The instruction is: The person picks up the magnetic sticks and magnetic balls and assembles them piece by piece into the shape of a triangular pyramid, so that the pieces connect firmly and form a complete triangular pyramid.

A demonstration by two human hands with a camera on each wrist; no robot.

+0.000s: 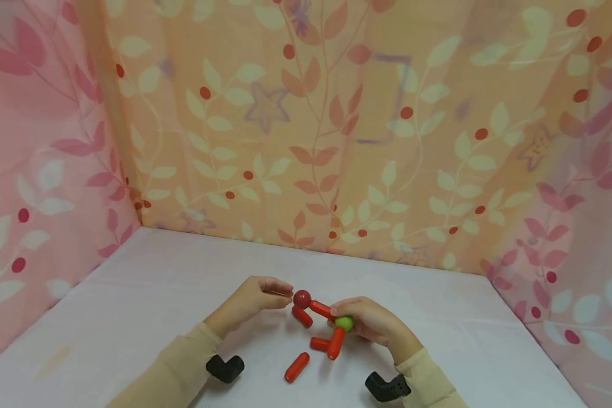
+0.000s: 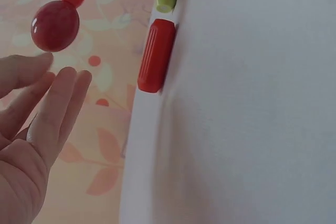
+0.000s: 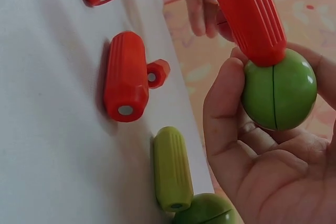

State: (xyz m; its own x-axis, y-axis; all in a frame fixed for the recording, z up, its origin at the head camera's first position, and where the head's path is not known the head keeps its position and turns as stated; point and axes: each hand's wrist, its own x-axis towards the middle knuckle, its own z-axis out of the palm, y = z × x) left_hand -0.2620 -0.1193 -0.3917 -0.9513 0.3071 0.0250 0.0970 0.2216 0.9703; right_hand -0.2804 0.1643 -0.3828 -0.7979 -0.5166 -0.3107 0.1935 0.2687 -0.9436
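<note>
Red rod (image 3: pixel 249 22) is jutting from the green ball (image 3: pixel 281 95) the right hand (image 1: pixel 373 321) is gripping; probably light, stiff, they're needing support where they join; left hand (image 1: pixel 263 294) is hovering loosely.

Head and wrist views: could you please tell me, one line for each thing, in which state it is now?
Left hand: fingers extended, holding nothing, near the red ball
Right hand: gripping the held green ball
Held green ball: off the table, attached to a red rod
Red ball: raised, joined to another red rod
Three loose red rods: lying on the table
Yellow-green rod: lying, beside a second green ball
</note>
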